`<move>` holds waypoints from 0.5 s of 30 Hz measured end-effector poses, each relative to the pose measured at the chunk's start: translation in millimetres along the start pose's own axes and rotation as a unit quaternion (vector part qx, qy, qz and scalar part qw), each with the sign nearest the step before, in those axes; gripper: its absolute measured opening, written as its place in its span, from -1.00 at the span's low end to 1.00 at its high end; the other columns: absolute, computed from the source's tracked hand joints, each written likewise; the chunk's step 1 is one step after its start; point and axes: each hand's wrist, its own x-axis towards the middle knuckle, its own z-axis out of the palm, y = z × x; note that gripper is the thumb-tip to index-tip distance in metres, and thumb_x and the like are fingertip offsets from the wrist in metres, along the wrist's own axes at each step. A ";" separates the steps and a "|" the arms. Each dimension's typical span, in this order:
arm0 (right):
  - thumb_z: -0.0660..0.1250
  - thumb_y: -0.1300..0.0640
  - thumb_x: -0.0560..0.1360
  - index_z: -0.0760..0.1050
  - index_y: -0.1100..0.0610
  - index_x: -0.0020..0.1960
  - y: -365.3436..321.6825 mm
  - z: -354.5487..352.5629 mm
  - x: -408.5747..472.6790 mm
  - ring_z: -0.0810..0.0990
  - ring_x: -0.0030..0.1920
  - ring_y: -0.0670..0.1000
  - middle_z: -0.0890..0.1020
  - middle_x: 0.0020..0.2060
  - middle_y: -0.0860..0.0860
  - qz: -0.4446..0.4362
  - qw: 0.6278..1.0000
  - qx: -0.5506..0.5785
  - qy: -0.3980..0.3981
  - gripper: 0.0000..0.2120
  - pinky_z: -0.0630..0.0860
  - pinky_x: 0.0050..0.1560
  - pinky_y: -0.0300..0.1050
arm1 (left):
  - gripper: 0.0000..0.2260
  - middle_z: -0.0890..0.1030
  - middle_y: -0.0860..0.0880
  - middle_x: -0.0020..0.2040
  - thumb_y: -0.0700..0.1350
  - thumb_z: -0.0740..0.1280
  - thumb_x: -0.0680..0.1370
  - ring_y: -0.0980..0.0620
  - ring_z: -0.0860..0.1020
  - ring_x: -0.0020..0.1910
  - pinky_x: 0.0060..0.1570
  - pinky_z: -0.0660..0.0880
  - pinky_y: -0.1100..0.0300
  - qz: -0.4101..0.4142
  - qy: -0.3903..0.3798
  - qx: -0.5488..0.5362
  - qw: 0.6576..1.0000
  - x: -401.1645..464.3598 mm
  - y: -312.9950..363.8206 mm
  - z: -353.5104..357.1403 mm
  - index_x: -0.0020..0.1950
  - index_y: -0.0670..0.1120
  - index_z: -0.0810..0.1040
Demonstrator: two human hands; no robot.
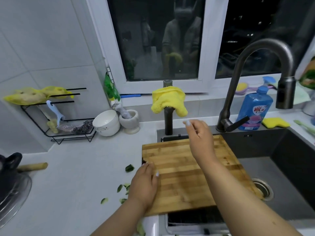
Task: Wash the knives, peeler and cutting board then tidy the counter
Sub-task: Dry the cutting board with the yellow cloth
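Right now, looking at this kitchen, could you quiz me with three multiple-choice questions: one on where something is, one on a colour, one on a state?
1. Where does the cutting board lie?
A. across the sink's left edge
B. in the wire rack
C. on the windowsill

2. What colour is the cloth draped on the dark post?
A. red
B. yellow
C. white

3. What is the left hand doing?
A. holding a knife
B. turning the tap
C. resting on the board's left edge

Answers: 1 A, the board overhangs the sink; 2 B, it is plainly yellow; 3 C, its fingers lie on the board's edge.
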 end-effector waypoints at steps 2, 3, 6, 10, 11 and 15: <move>0.19 0.00 0.60 0.45 -0.02 -0.26 12.8 6.9 -30.2 0.45 -0.17 -0.14 0.50 -0.27 -0.09 0.047 0.998 -0.002 -0.036 -0.74 0.32 -0.22 -0.27 | -0.52 0.21 0.03 0.53 0.12 0.03 0.64 0.06 0.16 0.50 0.46 0.13 0.19 0.013 0.007 0.009 1.000 -14.4 -4.4 -3.0 0.54 -0.01 0.19; 0.19 -0.01 0.59 0.45 0.05 -0.28 17.7 11.0 -43.8 0.46 -0.21 -0.10 0.49 -0.31 -0.05 0.072 0.996 -0.004 -0.058 -0.70 0.32 -0.25 -0.23 | -0.53 0.25 0.02 0.51 0.11 0.04 0.64 0.05 0.21 0.47 0.43 0.18 0.21 0.019 0.014 0.011 1.000 -21.8 -6.0 -3.9 0.52 -0.02 0.22; 0.18 -0.05 0.59 0.38 0.11 -0.31 24.6 22.8 -75.8 0.43 -0.31 -0.05 0.44 -0.39 -0.03 0.127 0.981 -0.009 -0.147 -0.63 0.33 -0.28 -0.14 | -0.60 0.39 0.04 0.36 0.06 0.10 0.64 0.07 0.37 0.33 0.21 0.29 0.29 0.021 0.034 -0.003 0.999 -47.5 -8.2 -6.9 0.45 -0.04 0.31; 0.16 -0.08 0.60 0.27 0.03 -0.36 20.4 31.7 -97.6 0.36 -0.38 -0.08 0.38 -0.43 -0.09 0.158 0.964 -0.022 -0.213 -0.62 0.26 -0.34 -0.14 | -0.65 0.42 0.05 0.30 0.04 0.12 0.63 0.08 0.42 0.25 0.07 0.31 0.32 0.011 0.051 -0.015 0.999 -86.0 -11.1 -12.6 0.40 0.00 0.35; 0.15 -0.07 0.60 0.26 0.02 -0.35 18.3 33.5 -102.3 0.35 -0.38 -0.08 0.37 -0.43 -0.09 0.160 0.962 -0.014 -0.223 -0.62 0.25 -0.35 -0.15 | -0.64 0.40 0.05 0.33 0.04 0.12 0.63 0.09 0.41 0.27 0.09 0.30 0.34 0.002 0.059 -0.012 0.998 -97.1 -11.6 -14.0 0.42 -0.01 0.33; 0.16 -0.04 0.60 0.36 -0.02 -0.30 6.4 37.8 -125.2 0.41 -0.33 -0.06 0.46 -0.38 -0.08 0.169 0.944 0.027 -0.281 -0.70 0.27 -0.32 -0.15 | -0.59 0.36 0.04 0.40 0.05 0.13 0.63 0.09 0.38 0.33 0.25 0.28 0.31 -0.059 0.102 -0.002 0.993 -139.2 -15.2 -14.6 0.46 -0.01 0.29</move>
